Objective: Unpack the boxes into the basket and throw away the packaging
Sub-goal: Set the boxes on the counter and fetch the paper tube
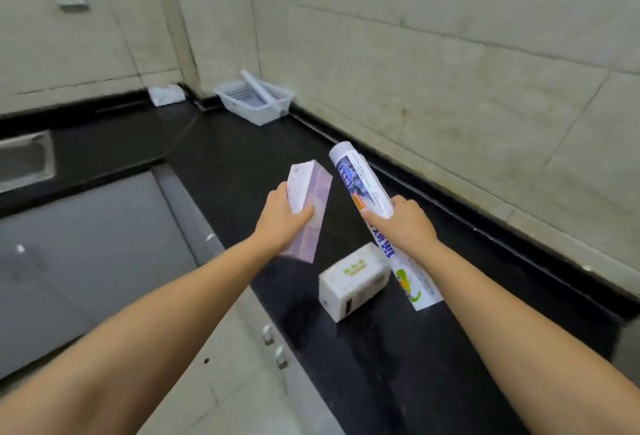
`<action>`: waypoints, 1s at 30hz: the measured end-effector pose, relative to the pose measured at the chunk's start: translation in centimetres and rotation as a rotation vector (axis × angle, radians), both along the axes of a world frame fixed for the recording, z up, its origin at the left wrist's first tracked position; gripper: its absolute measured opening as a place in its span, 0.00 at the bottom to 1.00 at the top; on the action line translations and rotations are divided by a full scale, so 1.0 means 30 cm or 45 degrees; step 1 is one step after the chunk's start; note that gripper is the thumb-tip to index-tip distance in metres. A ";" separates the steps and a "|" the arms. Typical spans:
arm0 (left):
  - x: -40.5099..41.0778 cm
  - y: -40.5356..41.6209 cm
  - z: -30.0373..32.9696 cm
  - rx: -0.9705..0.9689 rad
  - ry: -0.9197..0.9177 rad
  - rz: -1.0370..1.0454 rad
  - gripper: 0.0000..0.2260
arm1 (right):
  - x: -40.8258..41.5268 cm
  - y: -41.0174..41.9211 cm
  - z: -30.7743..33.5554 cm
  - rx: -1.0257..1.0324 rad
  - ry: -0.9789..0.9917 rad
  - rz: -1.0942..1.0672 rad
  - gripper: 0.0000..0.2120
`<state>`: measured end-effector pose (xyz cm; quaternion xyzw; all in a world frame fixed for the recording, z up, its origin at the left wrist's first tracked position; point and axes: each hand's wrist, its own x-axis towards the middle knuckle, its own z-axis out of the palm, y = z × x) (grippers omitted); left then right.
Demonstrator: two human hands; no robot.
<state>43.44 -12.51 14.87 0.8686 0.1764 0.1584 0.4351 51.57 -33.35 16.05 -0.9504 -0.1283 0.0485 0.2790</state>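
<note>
My left hand [282, 218] grips a long pale purple box [310, 199] above the black counter. My right hand [405, 223] holds a long white printed roll [360, 185] around its middle; one end points up and away, the other end reaches down past my wrist. A white packet with green print [353, 282] lies on the counter between my forearms. Far back in the corner stands a white plastic basket [258, 110] with a white roll [258, 88] leaning in it.
The black counter [242, 157] runs along a tiled wall on the right. A crumpled white wrapper [166, 95] lies at the back left corner. A metal sink [24, 160] shows at the left edge. Grey floor and cabinet fronts lie below left.
</note>
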 end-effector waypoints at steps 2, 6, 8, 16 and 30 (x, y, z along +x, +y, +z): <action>-0.035 0.169 0.020 0.028 -0.004 0.076 0.24 | 0.006 0.169 0.027 -0.007 -0.044 0.075 0.28; -0.111 0.513 0.043 0.096 -0.006 0.196 0.22 | 0.000 0.518 0.050 -0.011 -0.070 0.179 0.27; -0.143 0.685 0.058 0.102 0.010 0.229 0.21 | -0.004 0.686 0.057 -0.005 -0.057 0.210 0.27; -0.105 1.196 0.083 0.241 0.131 0.227 0.20 | 0.079 1.131 0.036 -0.037 -0.020 0.191 0.28; 0.602 1.596 -0.065 0.393 0.364 -0.176 0.27 | 0.727 1.501 -0.205 -0.128 0.239 -0.098 0.29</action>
